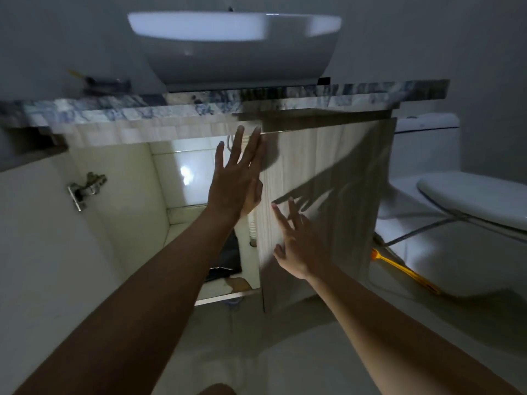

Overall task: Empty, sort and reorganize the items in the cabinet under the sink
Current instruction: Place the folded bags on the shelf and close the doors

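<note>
Pressing or merely touching, could not say: held the right hand [299, 246] wide, fingers splayed, on the face of the door [328, 195], low and near its free edge, gripping nothing. Held the left hand [236, 178] higher, at that same edge near the door's top corner, fingers straight and spread, likewise empty. Could not tell whether any fingertip hooked behind the edge. Judged a slip likely if pulled with flat palms on so smooth a face, with no handle to see. Judged pinched fingers possible too, should the door swing shut with the left hand across its edge. Found the door upright, long axis vertical, face toward the camera, free edge on its left, hinges presumably on its right, toward the toilet [470, 195]. Just left of the door and behind it, saw the cabinet [176, 166] open, with a dark bag [225, 258] low inside and a white hose [252, 226] beside the door's edge. Feared snagging that hose when dragging the bag out. Above the door, noted the counter [142, 112] and, beyond, the basin [233, 52].
</note>
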The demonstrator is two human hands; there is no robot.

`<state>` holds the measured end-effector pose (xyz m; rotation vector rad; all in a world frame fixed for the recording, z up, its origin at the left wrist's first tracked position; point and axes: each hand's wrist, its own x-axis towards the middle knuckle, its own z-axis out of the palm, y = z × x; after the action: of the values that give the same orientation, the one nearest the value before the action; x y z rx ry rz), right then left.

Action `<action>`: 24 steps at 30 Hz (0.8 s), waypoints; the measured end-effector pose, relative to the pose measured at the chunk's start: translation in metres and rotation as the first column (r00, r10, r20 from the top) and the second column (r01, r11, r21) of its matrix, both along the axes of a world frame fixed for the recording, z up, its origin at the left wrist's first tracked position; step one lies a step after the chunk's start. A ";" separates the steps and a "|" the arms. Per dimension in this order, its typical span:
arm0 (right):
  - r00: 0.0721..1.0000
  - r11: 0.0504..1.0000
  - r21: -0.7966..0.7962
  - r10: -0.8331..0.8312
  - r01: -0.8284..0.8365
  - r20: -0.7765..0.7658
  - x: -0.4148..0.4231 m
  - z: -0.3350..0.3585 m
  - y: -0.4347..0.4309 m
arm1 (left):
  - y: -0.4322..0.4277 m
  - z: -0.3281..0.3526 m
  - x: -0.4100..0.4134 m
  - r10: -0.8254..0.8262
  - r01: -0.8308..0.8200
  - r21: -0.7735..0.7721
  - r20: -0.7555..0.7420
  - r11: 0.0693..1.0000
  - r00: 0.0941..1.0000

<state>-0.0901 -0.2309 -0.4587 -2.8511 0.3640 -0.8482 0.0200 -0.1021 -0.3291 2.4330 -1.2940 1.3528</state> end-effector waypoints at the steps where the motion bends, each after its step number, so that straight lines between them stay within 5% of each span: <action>1: 1.000 1.000 0.003 -0.011 0.011 -0.029 0.005 0.000 -0.002 | -0.005 -0.002 0.001 0.043 -0.043 0.004 -0.010 0.999 0.999; 15: 0.982 0.996 -0.072 0.036 -0.050 -0.187 0.041 -0.003 -0.049 | -0.033 -0.006 0.020 0.261 -0.258 0.045 -0.116 0.965 0.958; 24: 0.889 0.890 -0.007 0.457 -0.457 0.034 0.025 -0.040 0.019 | 0.035 -0.003 -0.018 0.193 -0.234 -0.144 -0.254 0.962 0.948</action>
<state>-0.0646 -0.2120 -0.4986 -2.7335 -0.3073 -0.7919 0.0019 -0.0672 -0.3323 2.5741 -0.8421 1.1144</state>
